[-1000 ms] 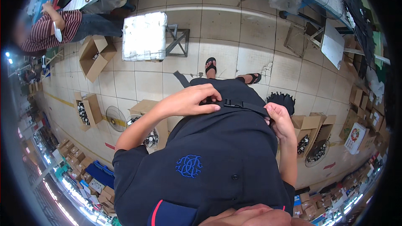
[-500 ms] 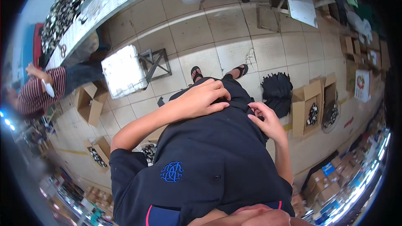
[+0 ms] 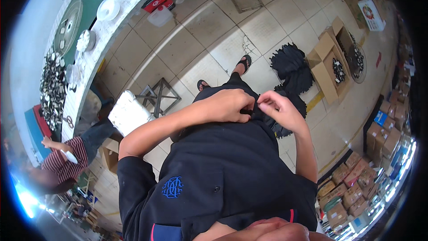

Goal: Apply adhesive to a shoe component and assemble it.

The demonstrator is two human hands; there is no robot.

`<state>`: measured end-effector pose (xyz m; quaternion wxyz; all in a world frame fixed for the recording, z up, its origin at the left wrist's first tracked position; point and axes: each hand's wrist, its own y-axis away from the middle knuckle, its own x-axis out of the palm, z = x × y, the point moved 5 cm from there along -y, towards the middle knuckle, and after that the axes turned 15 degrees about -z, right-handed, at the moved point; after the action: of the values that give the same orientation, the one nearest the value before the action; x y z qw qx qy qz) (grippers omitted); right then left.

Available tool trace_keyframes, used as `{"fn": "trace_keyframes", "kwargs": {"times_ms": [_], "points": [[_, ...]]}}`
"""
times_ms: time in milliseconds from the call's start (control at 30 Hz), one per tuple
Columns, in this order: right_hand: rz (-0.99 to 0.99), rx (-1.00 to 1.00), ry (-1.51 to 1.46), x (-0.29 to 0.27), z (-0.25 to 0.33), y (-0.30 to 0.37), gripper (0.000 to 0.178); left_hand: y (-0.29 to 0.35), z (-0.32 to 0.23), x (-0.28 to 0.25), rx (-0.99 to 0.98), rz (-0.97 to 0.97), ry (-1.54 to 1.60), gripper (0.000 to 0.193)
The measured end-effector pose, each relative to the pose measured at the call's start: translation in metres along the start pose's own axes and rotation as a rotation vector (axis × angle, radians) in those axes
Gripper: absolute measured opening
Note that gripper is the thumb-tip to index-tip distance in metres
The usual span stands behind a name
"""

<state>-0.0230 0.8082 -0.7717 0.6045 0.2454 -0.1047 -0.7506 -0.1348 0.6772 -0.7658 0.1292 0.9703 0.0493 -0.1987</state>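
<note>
My left hand (image 3: 229, 106) is closed in front of my waist, its curled fingers and thumb meeting over a small dark bit that I cannot make out. Close beside its fingertips, my right hand (image 3: 280, 110) has its fingers bent toward the thumb. What those fingertips pinch, if anything, is too small to tell. Both hands are just over the lower part of my black shirt (image 3: 196, 151). Beyond the right hand, a heap of black fringed material (image 3: 292, 69) lies on the tiled floor.
To the left runs a long table (image 3: 91, 73) bearing a pile of black-and-white pieces (image 3: 53, 85), bowls and scissors (image 3: 68, 121). A co-worker in a striped shirt (image 3: 67, 158) is beside it. A white-topped stool (image 3: 129, 114) stands nearby. Open cartons (image 3: 327, 62) are at right.
The surroundings have swung counterclockwise in view: table and stool lower at left, cartons higher at right. My right hand has come up closer to my left, whose fingers are more curled.
</note>
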Motion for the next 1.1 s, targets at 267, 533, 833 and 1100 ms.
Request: {"fn": "trace_keyframes", "kwargs": {"times_ms": [267,533,833,1100], "points": [[-0.133,-0.456,0.287,0.003,0.012,0.032,0.033,0.019,-0.055,0.009,0.771,-0.445,-0.761,0.015],[-0.082,-0.068,0.055,-0.010,-0.016,0.036,0.028,-0.006,-0.025,0.004,0.177,0.025,-0.120,0.024],[-0.137,0.165,-0.120,-0.027,-0.035,0.060,0.044,-0.016,-0.017,0.032,0.055,0.195,0.060,0.034],[0.089,0.591,-0.914,-0.006,-0.059,0.087,0.045,-0.027,-0.031,0.044,0.195,0.230,0.098,0.044]]}}
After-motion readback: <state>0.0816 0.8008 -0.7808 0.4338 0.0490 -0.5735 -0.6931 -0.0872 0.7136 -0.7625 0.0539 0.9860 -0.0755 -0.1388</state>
